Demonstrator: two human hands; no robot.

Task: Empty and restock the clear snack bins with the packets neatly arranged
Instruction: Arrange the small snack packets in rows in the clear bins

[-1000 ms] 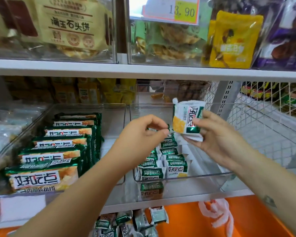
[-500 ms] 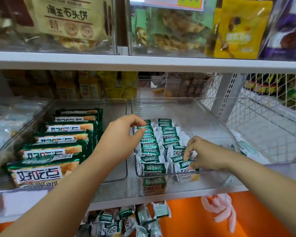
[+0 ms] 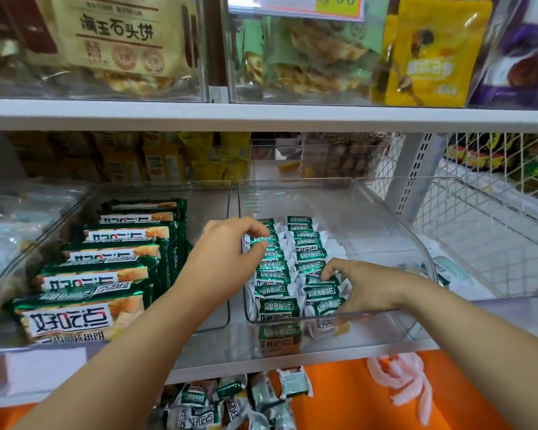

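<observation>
- hands first: how are they held?
- the right hand point(image 3: 365, 288) is seen inside the bin point(image 3: 379, 237), fingers point(image 3: 336, 270) curled down onto a packet point(image 3: 320, 282) near the front of the right row point(image 3: 308, 254). the thumb is hidden, so a grip cannot be told from a press. the left hand point(image 3: 227, 252) is bent over the bin's left wall, thumb and forefinger drawn toward the tops of the left row point(image 3: 272, 276). whether anything is pinched cannot be told either.
- and the relation on which the next move turns?
- the packets are stood on edge in two rows running front to back, broad faces to the front, long axes across the bin. the right row lies directly under the right fingertips, so that hand is judged the nearer. the packet would likely be seated downward and back against its neighbours, with the left row steadied from the other side.
- surface and room?
- bare bin floor shows to the right of the rows and behind them, so a third row could be begun there. loose packets point(image 3: 230, 405) are seen below the shelf point(image 3: 199, 372). bigger packs point(image 3: 106, 265) are filed in the left bin point(image 3: 212, 212), and mesh point(image 3: 494, 243) stands to the right.
</observation>
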